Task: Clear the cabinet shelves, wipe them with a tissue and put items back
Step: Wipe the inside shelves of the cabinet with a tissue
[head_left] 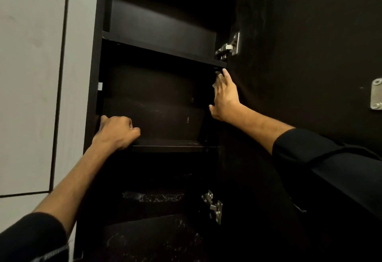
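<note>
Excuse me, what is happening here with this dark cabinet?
A person is working inside an open black cabinet whose visible shelves hold no items. The left hand rests, fingers curled, at the front left edge of the middle shelf. The right hand presses flat against the inner right wall, with something pale, perhaps a tissue, showing at its fingers. Whitish dust marks show on the lower shelves.

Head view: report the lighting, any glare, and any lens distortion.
Head view: dim overall, the black cabinet interior nearly swallows shelf detail; the pale wall at left is the brightest area; the metal hinge catches small glints; wide-angle bending curves and tilts the cabinet's edges; the left hand and right hand are lit and fairly sharp.
</note>
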